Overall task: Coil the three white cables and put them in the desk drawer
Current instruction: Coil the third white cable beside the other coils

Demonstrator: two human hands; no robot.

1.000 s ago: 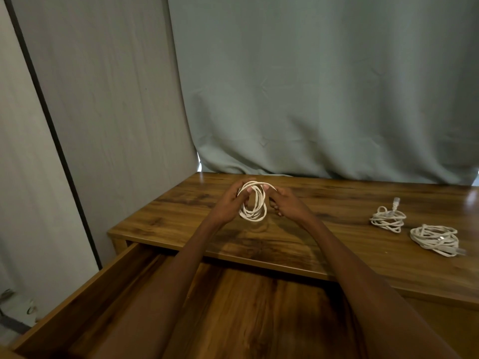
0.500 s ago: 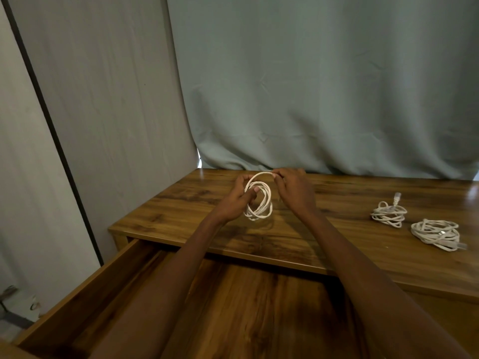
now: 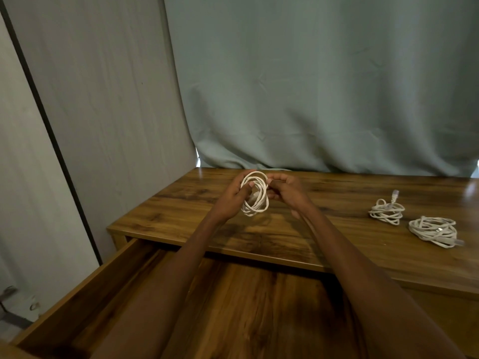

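My left hand [image 3: 234, 196] grips the coil [image 3: 254, 193] upright above the desk [image 3: 181, 203], thumb across the loops. My right hand [image 3: 286, 191] pinches its right side, fingers curled. Two more cables [image 3: 386, 210] [image 3: 434, 231] lie on the desk at right, bundled loosely. The drawer [image 3: 85, 278] is open below, no cable in it. Risk: loops look uneven; if my pinch slackens, the coil may spring apart or snag going into the drawer.
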